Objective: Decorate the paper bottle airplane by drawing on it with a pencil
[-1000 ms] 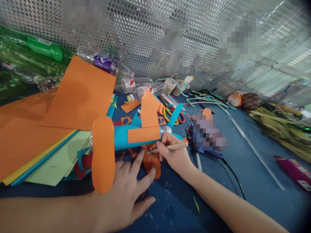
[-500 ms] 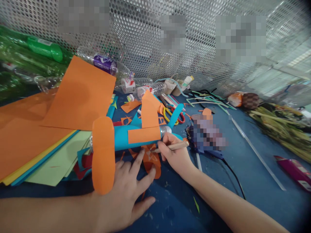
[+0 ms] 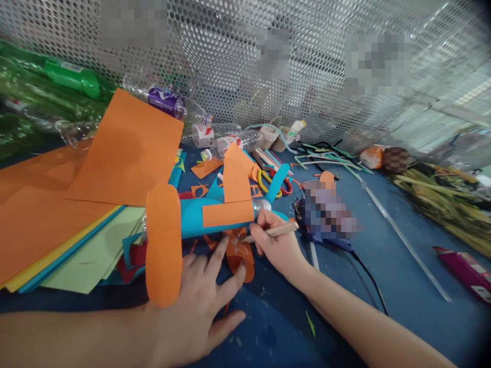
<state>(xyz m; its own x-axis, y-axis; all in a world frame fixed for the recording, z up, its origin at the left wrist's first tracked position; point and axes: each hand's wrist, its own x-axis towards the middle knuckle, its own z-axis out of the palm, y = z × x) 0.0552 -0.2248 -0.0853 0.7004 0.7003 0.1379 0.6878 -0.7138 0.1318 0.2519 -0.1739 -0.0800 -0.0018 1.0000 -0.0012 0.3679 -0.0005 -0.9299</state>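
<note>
Orange strip (image 3: pixel 245 268) with the rounded end is where your work lies: it sits on the near side of the blue-wrapped bottle (image 3: pixel 187 217), its far end running up towards the wrap; you cannot tell from here how it joins. Pale, star-like lines mark it. Your right hand (image 3: pixel 274 243) is closed on the pen (image 3: pixel 282 230), thumb and fingers pinched near the tip, which meets the strip among those lines. Your left hand (image 3: pixel 209 286) is spread, fingers apart and gripping nothing; its index fingertip rests on the strip and the middle one lies at its edge by the bottle. Keep that pressure light but steady, since thin paper would probably skid or buckle under a hard stroke. Draw short, even lines, and mind your fingertips so they don't smear the marks. Watch the orange oval (image 3: pixel 163 248) at the bottle's other end: it overlaps your left hand in view, and a nudge could roll everything. Beyond the bottle lie scissors (image 3: pixel 286 188); to the right, a dark tool's cable (image 3: pixel 370 281) crosses the blue table (image 3: pixel 406 301).
</note>
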